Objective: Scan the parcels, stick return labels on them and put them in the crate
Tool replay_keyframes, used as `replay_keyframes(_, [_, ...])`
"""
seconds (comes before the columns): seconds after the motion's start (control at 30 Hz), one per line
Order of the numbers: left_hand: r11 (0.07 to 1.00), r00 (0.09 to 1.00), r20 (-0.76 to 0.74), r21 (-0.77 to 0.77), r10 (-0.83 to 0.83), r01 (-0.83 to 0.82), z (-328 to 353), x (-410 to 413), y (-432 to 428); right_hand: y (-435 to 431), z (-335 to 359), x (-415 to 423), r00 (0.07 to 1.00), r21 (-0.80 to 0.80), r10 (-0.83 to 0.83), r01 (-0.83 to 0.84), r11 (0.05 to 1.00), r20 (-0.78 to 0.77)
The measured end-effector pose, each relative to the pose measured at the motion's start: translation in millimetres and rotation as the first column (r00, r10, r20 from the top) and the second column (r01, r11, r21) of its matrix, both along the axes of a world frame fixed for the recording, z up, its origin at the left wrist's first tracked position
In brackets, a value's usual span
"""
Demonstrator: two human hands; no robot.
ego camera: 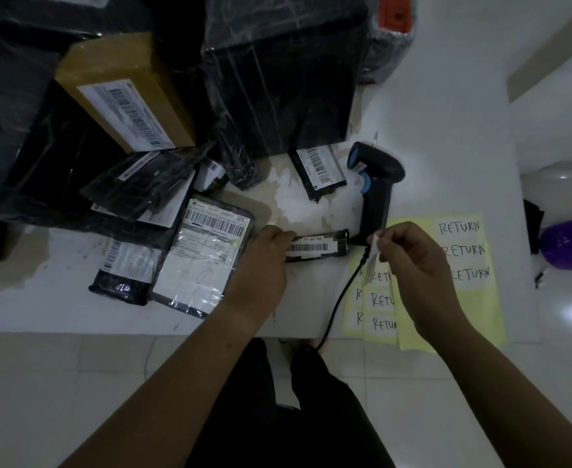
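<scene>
A small black parcel (316, 246) with a barcode strip lies on the white table (75, 305). My left hand (261, 265) grips its left end. My right hand (416, 261) pinches a white return label (372, 261) that hangs just right of the parcel. Yellow sheets of handwritten RETURN labels (463, 251) lie under and beside my right hand. A black barcode scanner (375, 187) with blue trim lies behind the parcel, and its cable (338, 302) runs off the front edge.
Several black wrapped parcels (207, 251) with barcode labels crowd the table's left half. A brown carton (126, 92) and a large black box (284, 79) stand behind them. Another small black parcel (318, 172) lies near the scanner. A purple object (571, 244) sits at right.
</scene>
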State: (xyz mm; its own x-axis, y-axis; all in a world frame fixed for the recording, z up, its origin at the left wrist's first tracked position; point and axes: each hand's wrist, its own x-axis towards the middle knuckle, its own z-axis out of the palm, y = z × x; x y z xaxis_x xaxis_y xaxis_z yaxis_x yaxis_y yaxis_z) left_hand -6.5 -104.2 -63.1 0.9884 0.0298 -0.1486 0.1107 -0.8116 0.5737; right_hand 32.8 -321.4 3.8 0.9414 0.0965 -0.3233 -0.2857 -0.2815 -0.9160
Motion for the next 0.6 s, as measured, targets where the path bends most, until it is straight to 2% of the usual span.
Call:
replay_keyframes(0.2, [0.997, 1.000, -0.008, -0.078, 0.001, -0.002, -3, -2, 5, 7, -3, 9, 0.986, -0.089, 0.164, -0.162, 0.983, 0.020])
replay_keyframes(0.33, [0.996, 1.000, -0.005, -0.091, 0.018, -0.018, -2, -3, 3, 11, -4, 19, 0.981, -0.099, 0.196, -0.196, 0.976, -0.010])
replay_keyframes(0.47, [0.991, 0.997, 0.042, -0.122, 0.063, -0.058, -3, -7, 2, 8, -7, 26, 0.957, -0.179, 0.292, -0.289, 0.941, -0.010])
replay_keyframes(0.6, [0.985, 0.999, 0.034, -0.171, 0.038, -0.032, -2, -9, 3, 5, -10, 29, 0.961, -0.174, 0.277, -0.274, 0.946, -0.004])
